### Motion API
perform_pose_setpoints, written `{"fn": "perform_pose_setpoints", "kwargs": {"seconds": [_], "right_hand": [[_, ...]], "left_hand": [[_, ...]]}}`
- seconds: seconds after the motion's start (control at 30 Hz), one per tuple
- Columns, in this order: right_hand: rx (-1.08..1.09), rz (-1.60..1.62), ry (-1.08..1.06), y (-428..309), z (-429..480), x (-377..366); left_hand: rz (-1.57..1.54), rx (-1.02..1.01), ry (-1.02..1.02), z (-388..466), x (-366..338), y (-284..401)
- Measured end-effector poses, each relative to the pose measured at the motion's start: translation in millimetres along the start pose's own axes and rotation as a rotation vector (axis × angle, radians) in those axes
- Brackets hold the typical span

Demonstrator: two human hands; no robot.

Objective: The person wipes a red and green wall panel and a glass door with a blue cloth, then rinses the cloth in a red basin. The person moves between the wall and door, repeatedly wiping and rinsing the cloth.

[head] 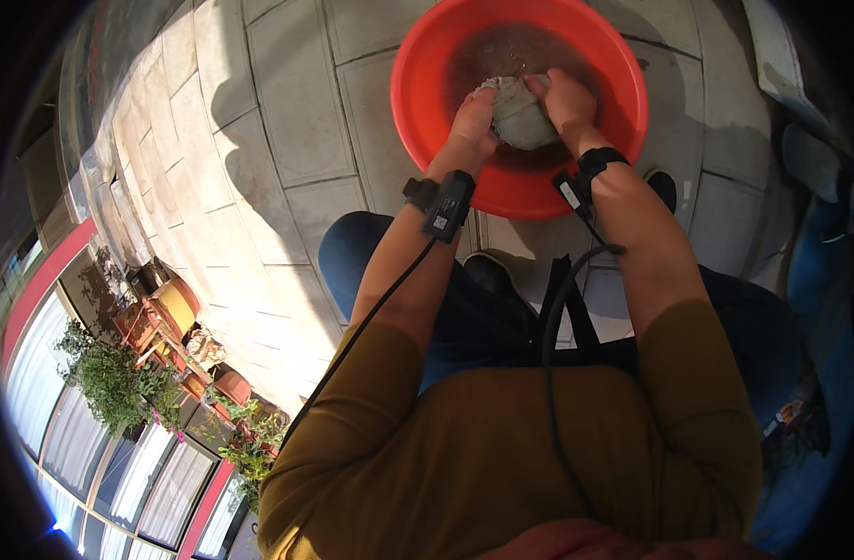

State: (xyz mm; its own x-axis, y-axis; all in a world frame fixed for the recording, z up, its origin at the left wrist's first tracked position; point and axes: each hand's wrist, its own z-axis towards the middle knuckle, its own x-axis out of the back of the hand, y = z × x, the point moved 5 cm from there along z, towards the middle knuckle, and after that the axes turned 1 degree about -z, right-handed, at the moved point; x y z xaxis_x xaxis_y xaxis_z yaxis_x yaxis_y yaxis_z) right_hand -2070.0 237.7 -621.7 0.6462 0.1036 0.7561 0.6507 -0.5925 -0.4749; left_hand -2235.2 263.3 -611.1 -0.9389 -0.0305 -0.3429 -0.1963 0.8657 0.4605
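A bunched grey cloth (525, 115) hangs between my two hands, over the dark water (546, 52) in a round red plastic basin (414, 91). My left hand (476, 119) grips its left edge, fingers curled around the fabric. On the other side my right hand (570, 101) holds the upper right part, with the thumb lying across the cloth. The fingers of both hands are partly hidden. Whether the lower side of the cloth touches the water cannot be seen.
Paving slabs (297, 105) surround the basin. My shoe (497, 276) stands just below it. Black cables (360, 343) run from wrist-worn devices (449, 206) along my arms. Potted plants (111, 378) and a wooden chair (171, 308) stand by windows at lower left. Something blue (819, 280) lies at right.
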Motion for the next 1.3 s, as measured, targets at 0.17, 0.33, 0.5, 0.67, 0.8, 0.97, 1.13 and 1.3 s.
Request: {"fn": "perform_pose_setpoints", "kwargs": {"seconds": [0.17,0.33,0.5,0.67,0.8,0.97,1.13,1.3], "right_hand": [[0.005,-0.006,0.194,20.7,14.0,10.1],[0.07,-0.123,0.464,18.6,12.7,-5.4],[0.022,0.434,0.032,-3.0,2.9,-41.6],[0.24,0.859,-0.228,-68.8,-52.2,-28.7],[0.229,0.89,-0.249,-94.9,-72.4,-8.2],[0.28,0.577,0.054,-93.0,-63.1,5.8],[0.326,0.203,0.175,-59.5,-28.9,5.2],[0.027,0.054,-0.043,-10.9,3.0,-16.3]], "left_hand": [[0.163,-0.032,0.199,-10.4,23.3,21.7],[0.428,-0.148,0.469,-19.4,33.8,12.9],[0.06,0.186,0.481,-14.1,33.2,-22.6],[-0.353,0.139,-0.069,12.4,23.4,2.6],[-0.158,0.077,-0.11,19.3,28.9,8.2],[0.017,-0.101,-0.465,17.4,-2.6,3.7],[-0.359,0.202,-0.201,6.0,-9.2,-21.0],[-0.228,0.186,-0.118,-12.8,-17.4,-14.1]]}}
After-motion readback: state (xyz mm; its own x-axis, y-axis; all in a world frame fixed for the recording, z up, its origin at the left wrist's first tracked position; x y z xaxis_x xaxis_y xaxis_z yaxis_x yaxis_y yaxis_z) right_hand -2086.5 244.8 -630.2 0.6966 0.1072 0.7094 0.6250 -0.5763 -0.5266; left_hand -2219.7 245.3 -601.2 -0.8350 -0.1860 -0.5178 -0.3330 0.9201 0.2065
